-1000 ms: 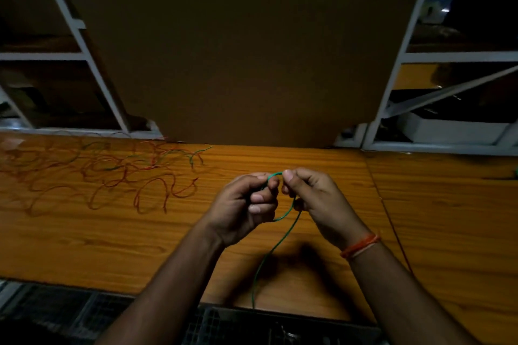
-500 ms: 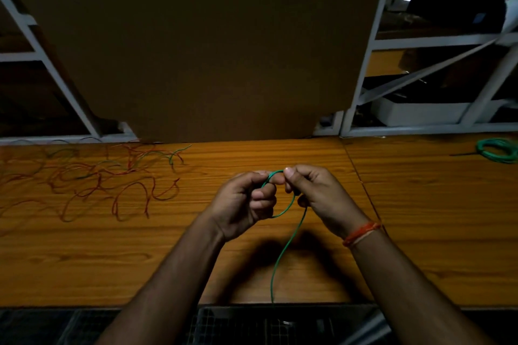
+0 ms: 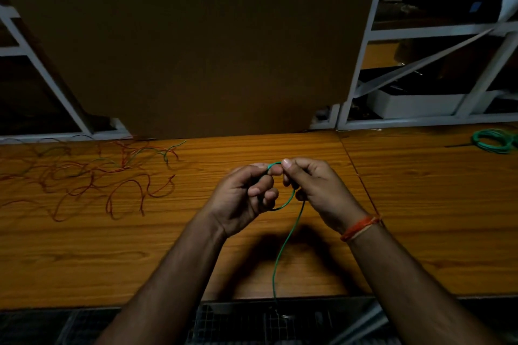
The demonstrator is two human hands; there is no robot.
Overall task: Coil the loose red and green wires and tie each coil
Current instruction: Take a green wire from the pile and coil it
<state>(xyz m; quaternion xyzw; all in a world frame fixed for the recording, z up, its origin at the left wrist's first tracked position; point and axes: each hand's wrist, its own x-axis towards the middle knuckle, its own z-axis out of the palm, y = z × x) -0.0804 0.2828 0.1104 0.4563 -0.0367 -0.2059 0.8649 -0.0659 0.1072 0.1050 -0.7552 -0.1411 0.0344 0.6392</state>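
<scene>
Left hand [image 3: 243, 196] and right hand [image 3: 316, 187] pinching small green wire [image 3: 283, 246] loop mid-frame, tail dangling past wooden table [image 3: 420, 218] edge, loose wires [image 3: 92, 173] at left.

A cardboard sheet [image 3: 196, 45] leans behind the wooden table [image 3: 420, 204].

A thin green wire [image 3: 283, 244] is bent into a small loop above the middle of the table, its top pinched in the grip of both hands, its tail hanging down past the near edge. Loose red and green wires [image 3: 92, 176] sprawl tangled and flat at the far left. A finished green coil [image 3: 494, 140] lies flat at the far right.
</scene>
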